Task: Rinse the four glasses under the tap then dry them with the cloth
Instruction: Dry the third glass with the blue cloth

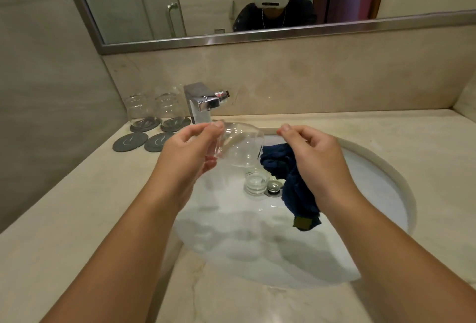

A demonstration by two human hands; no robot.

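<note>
the fingers (217, 125) of the left hand (190, 147) are curled round a clear glass (240, 146), gripping it at its left end so that it lies tipped on its side in the air above the sink (401, 183). the fingers (284, 129) of the right hand (311, 150) are curled too, thumb and forefinger pressed together at the top, and they clutch a blue cloth (296, 183) that hangs bunched below the palm over the basin, a small tag at its lower end. the cloth's upper fold is just beside the held glass; whether the two touch cannot be told.

below the hands, a second glass (255, 183) stands upright on the basin floor, just beside the drain (273, 188). behind the left hand the chrome tap (203, 102) rises from the back of the desk (77, 194), its spout pointing toward the basin.

to the left of the tap, a third glass (139, 110) and a fourth glass (170, 109) stand side by side against the wall, each on a dark round coaster. two bare coasters (130, 142) lie just in front of them. above the backsplash, a framed mirror (206, 39) shows the person wearing a white headset.
</note>
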